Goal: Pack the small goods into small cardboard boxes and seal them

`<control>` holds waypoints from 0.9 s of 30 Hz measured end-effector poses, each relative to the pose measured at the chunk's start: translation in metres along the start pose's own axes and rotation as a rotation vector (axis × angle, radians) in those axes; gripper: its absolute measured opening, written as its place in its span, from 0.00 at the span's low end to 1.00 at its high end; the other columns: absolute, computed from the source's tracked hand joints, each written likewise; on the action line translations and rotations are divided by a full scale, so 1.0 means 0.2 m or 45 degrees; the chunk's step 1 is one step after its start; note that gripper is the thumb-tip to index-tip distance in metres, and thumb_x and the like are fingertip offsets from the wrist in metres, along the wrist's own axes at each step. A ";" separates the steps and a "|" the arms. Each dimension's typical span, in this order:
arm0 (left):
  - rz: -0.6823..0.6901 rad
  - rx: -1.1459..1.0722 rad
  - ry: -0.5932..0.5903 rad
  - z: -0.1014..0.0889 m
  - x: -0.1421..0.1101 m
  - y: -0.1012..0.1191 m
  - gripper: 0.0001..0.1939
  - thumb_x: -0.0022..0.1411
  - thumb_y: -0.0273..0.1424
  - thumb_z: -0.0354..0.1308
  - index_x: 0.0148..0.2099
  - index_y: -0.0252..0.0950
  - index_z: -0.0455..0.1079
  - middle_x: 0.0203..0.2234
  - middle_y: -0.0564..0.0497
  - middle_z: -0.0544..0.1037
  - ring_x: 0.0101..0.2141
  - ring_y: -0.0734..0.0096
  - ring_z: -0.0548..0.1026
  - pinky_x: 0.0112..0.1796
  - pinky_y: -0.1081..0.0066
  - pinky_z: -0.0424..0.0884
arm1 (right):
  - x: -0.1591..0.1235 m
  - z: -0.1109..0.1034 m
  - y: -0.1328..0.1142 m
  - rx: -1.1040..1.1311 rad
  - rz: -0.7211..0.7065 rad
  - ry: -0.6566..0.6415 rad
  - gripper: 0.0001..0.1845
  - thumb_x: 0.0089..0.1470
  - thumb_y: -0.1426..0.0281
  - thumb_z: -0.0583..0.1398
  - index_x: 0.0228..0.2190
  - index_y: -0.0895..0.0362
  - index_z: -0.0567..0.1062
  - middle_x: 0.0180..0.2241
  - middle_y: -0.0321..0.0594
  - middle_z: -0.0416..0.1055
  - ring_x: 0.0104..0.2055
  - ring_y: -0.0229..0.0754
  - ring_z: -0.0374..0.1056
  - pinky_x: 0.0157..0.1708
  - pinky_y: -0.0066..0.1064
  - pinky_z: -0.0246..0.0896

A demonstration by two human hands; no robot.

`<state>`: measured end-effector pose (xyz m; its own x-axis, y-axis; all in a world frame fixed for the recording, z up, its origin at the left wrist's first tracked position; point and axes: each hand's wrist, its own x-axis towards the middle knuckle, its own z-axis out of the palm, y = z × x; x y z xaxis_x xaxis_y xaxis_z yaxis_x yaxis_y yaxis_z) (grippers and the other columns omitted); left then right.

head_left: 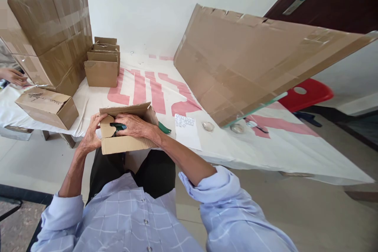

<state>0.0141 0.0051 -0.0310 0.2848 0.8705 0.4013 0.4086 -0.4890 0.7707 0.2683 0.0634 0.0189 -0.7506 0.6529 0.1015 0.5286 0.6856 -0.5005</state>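
An open cardboard box (126, 145) is at the table's front edge, tilted, with its flaps raised. My left hand (92, 134) grips its left end, thumb and fingers around the board. Inside the box, my right hand (134, 125) has its thumb and fingers closed about a dark green thing (118, 126), mostly hidden by the hand and the walls. A green curved piece (164, 128) shows just beyond the box's right end; I cannot tell what it belongs to.
A white sheet with small stickers (188, 130) lies right of the box, near a clear tape roll (208, 126). A large cardboard panel (236, 63) leans at right. Left are a closed carton (49, 106), open boxes (102, 73), stacked cartons (59, 35) and another person's hand (13, 76).
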 end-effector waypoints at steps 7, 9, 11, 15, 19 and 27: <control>-0.004 -0.038 0.010 0.01 -0.01 0.00 0.46 0.58 0.49 0.78 0.74 0.48 0.68 0.71 0.38 0.65 0.73 0.39 0.66 0.63 0.41 0.80 | -0.01 0.00 -0.02 -0.007 0.015 0.001 0.12 0.64 0.68 0.72 0.50 0.53 0.86 0.53 0.46 0.80 0.58 0.54 0.76 0.60 0.43 0.69; 0.000 -0.043 0.013 0.01 -0.01 0.00 0.46 0.58 0.49 0.78 0.74 0.48 0.68 0.71 0.38 0.65 0.73 0.39 0.67 0.63 0.42 0.80 | -0.01 0.00 -0.03 -0.011 0.025 -0.001 0.12 0.65 0.68 0.72 0.50 0.52 0.86 0.53 0.45 0.80 0.58 0.53 0.76 0.60 0.42 0.69; 0.003 -0.040 0.016 0.01 -0.01 0.00 0.46 0.58 0.48 0.78 0.74 0.49 0.68 0.71 0.38 0.65 0.73 0.39 0.67 0.63 0.42 0.80 | -0.02 0.00 -0.03 -0.009 0.027 0.004 0.12 0.65 0.67 0.72 0.49 0.51 0.86 0.54 0.44 0.81 0.58 0.53 0.76 0.60 0.41 0.69; 0.017 -0.036 0.014 0.01 -0.01 -0.01 0.46 0.58 0.48 0.78 0.74 0.48 0.68 0.71 0.37 0.65 0.73 0.39 0.67 0.63 0.42 0.80 | -0.02 -0.01 -0.04 -0.001 0.029 0.006 0.13 0.66 0.67 0.71 0.51 0.51 0.86 0.56 0.45 0.80 0.59 0.53 0.76 0.61 0.41 0.69; 0.024 -0.043 0.010 0.01 -0.02 -0.01 0.46 0.59 0.48 0.78 0.74 0.49 0.68 0.71 0.38 0.65 0.73 0.40 0.67 0.64 0.42 0.79 | -0.03 -0.01 -0.06 -0.008 0.037 -0.019 0.14 0.67 0.68 0.70 0.53 0.54 0.85 0.57 0.48 0.80 0.60 0.55 0.76 0.62 0.43 0.69; 0.014 -0.025 0.018 0.02 -0.03 -0.01 0.47 0.58 0.49 0.78 0.75 0.49 0.67 0.71 0.38 0.65 0.73 0.39 0.67 0.64 0.41 0.79 | -0.03 0.00 -0.05 0.000 0.027 0.006 0.10 0.67 0.70 0.69 0.49 0.53 0.85 0.53 0.44 0.80 0.57 0.51 0.76 0.59 0.39 0.68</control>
<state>0.0143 0.0015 -0.0366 0.2766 0.8660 0.4167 0.3883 -0.4973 0.7758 0.2680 0.0518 0.0243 -0.7373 0.6688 0.0952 0.5444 0.6717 -0.5024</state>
